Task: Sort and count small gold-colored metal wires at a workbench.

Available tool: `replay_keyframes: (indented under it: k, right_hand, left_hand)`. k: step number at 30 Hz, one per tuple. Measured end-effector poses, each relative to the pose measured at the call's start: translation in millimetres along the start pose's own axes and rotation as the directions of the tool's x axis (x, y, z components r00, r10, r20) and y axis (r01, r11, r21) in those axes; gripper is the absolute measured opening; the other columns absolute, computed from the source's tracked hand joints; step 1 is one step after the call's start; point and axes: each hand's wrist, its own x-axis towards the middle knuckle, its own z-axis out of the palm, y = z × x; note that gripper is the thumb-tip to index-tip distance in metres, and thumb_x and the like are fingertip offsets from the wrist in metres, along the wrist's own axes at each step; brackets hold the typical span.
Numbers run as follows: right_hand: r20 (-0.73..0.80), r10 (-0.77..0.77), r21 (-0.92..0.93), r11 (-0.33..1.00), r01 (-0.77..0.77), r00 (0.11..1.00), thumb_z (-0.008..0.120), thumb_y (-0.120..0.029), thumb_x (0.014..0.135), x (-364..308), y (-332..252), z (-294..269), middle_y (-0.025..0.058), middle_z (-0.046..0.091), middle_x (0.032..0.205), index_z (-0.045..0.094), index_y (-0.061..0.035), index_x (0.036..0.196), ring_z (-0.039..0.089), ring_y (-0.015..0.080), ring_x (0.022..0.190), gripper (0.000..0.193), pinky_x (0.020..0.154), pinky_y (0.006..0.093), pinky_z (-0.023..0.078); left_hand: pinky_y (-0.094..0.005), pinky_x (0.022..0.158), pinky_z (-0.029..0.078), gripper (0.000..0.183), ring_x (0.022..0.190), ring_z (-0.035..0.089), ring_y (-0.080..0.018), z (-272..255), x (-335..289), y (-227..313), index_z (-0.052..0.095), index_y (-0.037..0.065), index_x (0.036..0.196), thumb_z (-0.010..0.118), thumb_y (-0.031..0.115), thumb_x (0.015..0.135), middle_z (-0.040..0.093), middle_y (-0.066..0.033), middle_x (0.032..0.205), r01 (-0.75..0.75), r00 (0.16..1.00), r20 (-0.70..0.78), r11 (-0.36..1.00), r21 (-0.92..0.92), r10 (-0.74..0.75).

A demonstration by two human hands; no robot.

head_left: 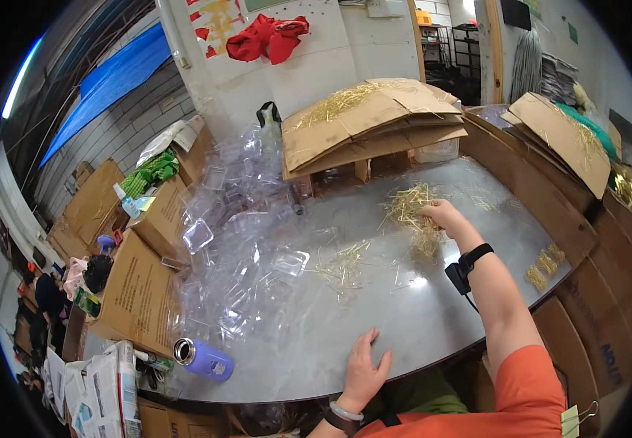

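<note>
Out over the far right part of the grey table (316, 306), my right hand (443, 215) has its fingers closed at a heap of thin gold strips (412, 204). Some strips hang below the fingers. How many are in the grip is hidden. My left hand (365, 372) lies near the front edge with fingers apart and nothing in it. Between the hands, a looser scatter of gold strips (345, 269) covers part of the tabletop. Small gold bundles (546, 266) sit side by side at the right edge.
Clear plastic boxes (239, 248) pile up along the left side. A purple bottle (204, 360), uncapped, lies tilted by the front left edge. Flattened cardboard (374, 120) forms a raised cover at the back. Cardboard walls (527, 175) border the right; a cardboard carton (137, 296) stands left.
</note>
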Motion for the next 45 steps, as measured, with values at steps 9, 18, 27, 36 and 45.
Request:
replay_keyframes:
  k: [9, 18, 27, 36, 45]
  right_hand:
    - [0.087, -0.131, 0.773, 0.634, 0.016, 0.988, 0.064, -0.016, 0.099, 0, 6, 3, 0.0055, 0.070, 0.104, 0.063, -0.0060, 0.123, 0.068, 0.0190, 0.091, 0.026, 0.078, 0.0386, 0.056]
    - [0.241, -0.162, 0.481, 0.876, 0.027, 0.957, 0.063, -0.020, 0.102, -4, -40, 32, 0.0014, 0.068, 0.112, 0.060, -0.0059, 0.131, 0.066, 0.0147, 0.096, 0.032, 0.081, 0.0340, 0.056]
    - [0.137, -0.138, 0.186, 0.976, 0.112, 0.981, 0.062, -0.023, 0.103, 25, -22, -47, -0.0016, 0.065, 0.102, 0.063, -0.0062, 0.125, 0.061, 0.0092, 0.085, 0.027, 0.072, 0.0269, 0.051]
    - [0.120, -0.304, -0.867, 0.431, 0.249, 0.945, 0.069, -0.031, 0.088, 13, -8, -50, 0.0251, 0.070, 0.119, 0.073, -0.0012, 0.118, 0.067, 0.0390, 0.111, 0.043, 0.099, 0.0439, 0.052]
    - [-0.004, -0.173, -0.586, 0.799, 0.137, 0.985, 0.058, -0.020, 0.100, -155, -18, -130, 0.0180, 0.075, 0.092, 0.072, -0.0002, 0.119, 0.072, 0.0281, 0.080, 0.030, 0.076, 0.0401, 0.056]
  left_hand:
    - [-0.0461, 0.103, 0.048, 0.057, 0.119, 0.061, -0.0389, 4, -1, 1, 0.051, -0.004, 0.138, 0.073, 0.016, 0.089, 0.066, -0.0215, 0.125, -0.004, 1.000, -0.031, 0.998, 0.057, 0.006]
    - [-0.0413, 0.102, 0.050, 0.059, 0.117, 0.065, -0.0349, 2, -2, 2, 0.051, -0.003, 0.140, 0.075, 0.014, 0.088, 0.067, -0.0200, 0.126, -0.003, 0.999, -0.032, 0.995, 0.098, 0.006]
    - [-0.0444, 0.103, 0.048, 0.058, 0.119, 0.063, -0.0368, 3, 0, 8, 0.053, -0.004, 0.137, 0.075, 0.016, 0.088, 0.067, -0.0198, 0.125, 0.077, 0.996, -0.051, 0.996, 0.035, -0.076]
    - [-0.0407, 0.102, 0.050, 0.057, 0.117, 0.065, -0.0336, 1, -1, -1, 0.054, -0.003, 0.138, 0.075, 0.012, 0.087, 0.068, -0.0198, 0.125, 0.037, 0.999, -0.029, 0.992, 0.119, -0.034]
    - [-0.0483, 0.102, 0.047, 0.053, 0.117, 0.060, -0.0410, 4, -4, 2, 0.053, -0.004, 0.135, 0.070, 0.013, 0.089, 0.065, -0.0223, 0.124, 0.045, 0.999, -0.022, 0.997, 0.056, -0.044]
